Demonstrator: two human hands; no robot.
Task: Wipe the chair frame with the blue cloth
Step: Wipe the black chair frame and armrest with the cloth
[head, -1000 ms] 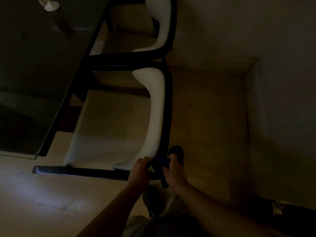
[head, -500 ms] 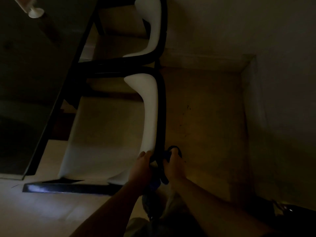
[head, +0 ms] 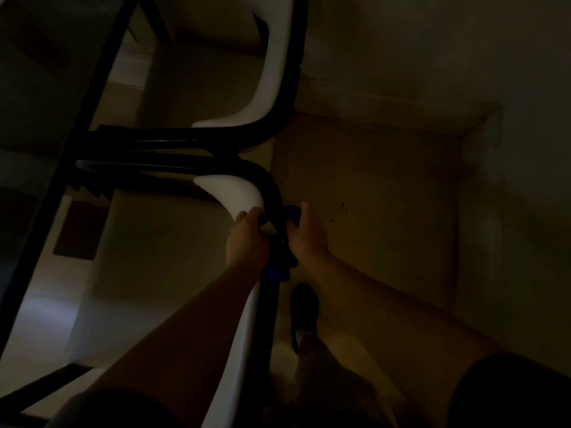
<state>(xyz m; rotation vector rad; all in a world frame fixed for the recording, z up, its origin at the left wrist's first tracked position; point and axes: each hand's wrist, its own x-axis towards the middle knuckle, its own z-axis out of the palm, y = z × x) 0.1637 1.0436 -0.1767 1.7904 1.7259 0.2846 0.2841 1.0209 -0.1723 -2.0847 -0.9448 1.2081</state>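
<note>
The near chair has a white seat and back with a black tubular frame [head: 268, 183] curving along its top edge. A blue cloth [head: 292, 213] is wrapped around that black tube near the far bend. My left hand [head: 247, 239] grips the cloth on the white-backrest side of the tube. On the floor side of the tube my right hand [head: 304, 233] grips the cloth too. A fold of the cloth hangs out below the hands. The light is very dim.
A second chair [head: 272, 72] of the same kind stands just beyond, frame to frame with the near one. A dark table edge [head: 92, 97] runs diagonally at the left. My shoe [head: 304, 307] is on the tan floor; walls [head: 509, 180] close the right side.
Both hands have slid the cloth along the black tube from the near end of the backrest up to its far bend. The camera has come closer to the chair.
</note>
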